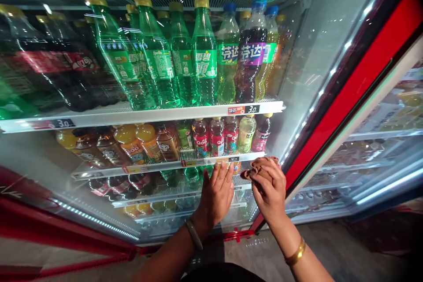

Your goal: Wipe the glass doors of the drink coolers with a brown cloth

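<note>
You're standing in a shop: a glass-door drinks cooler (297, 75) stocked with rows of soda bottles (205, 57), price tags (243, 109) clipped along the shelf edges

A green bottle (158, 57) carries the word "Sprite" on its label. The price tag (252, 109) on the upper shelf edge (142, 115) shows "3.0", and another tag (62, 123) further left shows "3.0" too.
</note>
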Tool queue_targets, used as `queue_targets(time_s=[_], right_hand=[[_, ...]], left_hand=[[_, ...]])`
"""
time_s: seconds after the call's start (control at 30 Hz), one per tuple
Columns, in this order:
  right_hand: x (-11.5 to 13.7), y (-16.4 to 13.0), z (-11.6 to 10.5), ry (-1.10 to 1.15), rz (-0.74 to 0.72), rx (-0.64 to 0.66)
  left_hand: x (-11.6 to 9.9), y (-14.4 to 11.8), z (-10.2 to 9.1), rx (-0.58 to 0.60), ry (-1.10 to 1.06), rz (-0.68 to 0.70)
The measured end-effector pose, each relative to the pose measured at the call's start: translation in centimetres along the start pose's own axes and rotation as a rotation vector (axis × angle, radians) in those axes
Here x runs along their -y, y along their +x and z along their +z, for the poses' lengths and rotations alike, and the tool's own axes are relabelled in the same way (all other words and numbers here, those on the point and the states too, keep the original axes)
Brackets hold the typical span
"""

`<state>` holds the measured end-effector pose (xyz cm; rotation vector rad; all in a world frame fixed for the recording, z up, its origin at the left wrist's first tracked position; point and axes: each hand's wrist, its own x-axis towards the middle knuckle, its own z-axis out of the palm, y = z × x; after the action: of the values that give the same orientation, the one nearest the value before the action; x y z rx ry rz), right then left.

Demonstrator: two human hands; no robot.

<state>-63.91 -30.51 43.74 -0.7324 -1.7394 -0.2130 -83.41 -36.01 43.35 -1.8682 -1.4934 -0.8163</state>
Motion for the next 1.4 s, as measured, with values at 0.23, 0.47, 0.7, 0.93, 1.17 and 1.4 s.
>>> queue_targets(time_s=[0.23,0.47,0.7,0.93,1.17,1.4], right_hand=[[3.1,-0.5,2.3,0.035,-0.122,0.07],[1.6,-0.9,1.2,0.007,-0.043,0.048],[5.7,0.4,3.6,0.077,-0.113,0.075],[4.6,-1.7,3.4,0.06,-0.093,0.085],[8.1,0.5,5.9,0.104,-0.147,0.047],[7.6,-1.6,6.0,0.11,-0.158,0.099]], left_hand=[[0.7,-0.9,0.0,0.006,0.008,-0.03],[1.6,-2.1,-0.5,0.007,0.034,-0.068],[2.0,-2.2,-0.8,0.002,0.075,-0.072],[4.0,-3.7,-0.6,-0.057,0.115,-0.056],[5.1,-4.9,-0.2,-0.08,0.088,-0.069],[6.5,-6.1,-0.7,-0.084,0.044,-0.06]])
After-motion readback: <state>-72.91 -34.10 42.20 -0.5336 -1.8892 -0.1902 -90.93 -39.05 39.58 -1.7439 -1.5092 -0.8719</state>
